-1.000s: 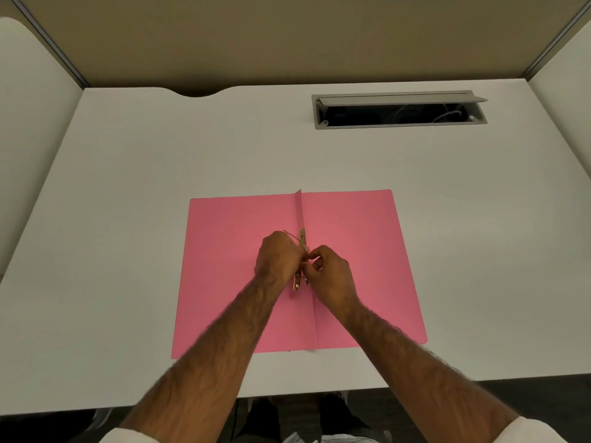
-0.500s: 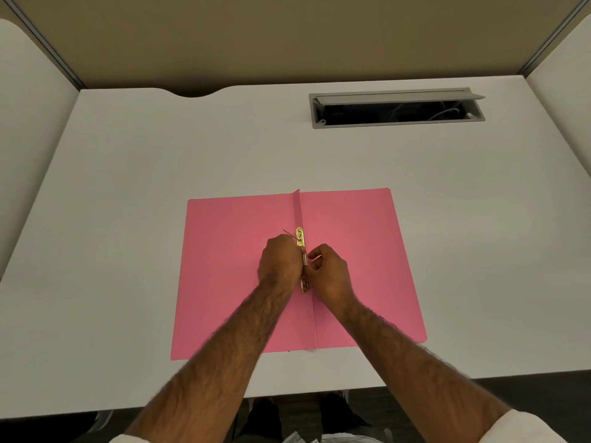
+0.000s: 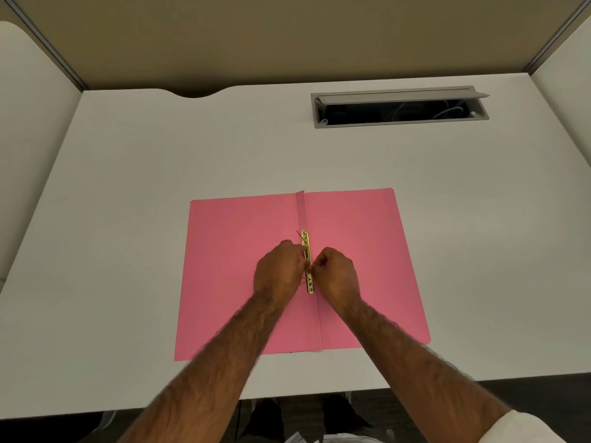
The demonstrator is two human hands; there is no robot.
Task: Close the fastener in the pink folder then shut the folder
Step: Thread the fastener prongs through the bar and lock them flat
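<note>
The pink folder (image 3: 358, 251) lies open and flat on the white desk, spine running away from me. A gold metal fastener (image 3: 306, 238) lies along the spine, with a thin prong sticking up at its far end. My left hand (image 3: 278, 270) presses on the fastener's middle from the left. My right hand (image 3: 337, 271) pinches the fastener from the right, fingers curled. Both hands cover the fastener's middle; its far and near ends show.
The white desk (image 3: 128, 251) has an open grey cable tray (image 3: 399, 107) at the back right. Partition panels stand at the back and both sides. The desk's near edge is just below the folder.
The fastener bar now lies flat along the spine with both ends showing. My hands have spread slightly apart on either side of it.
</note>
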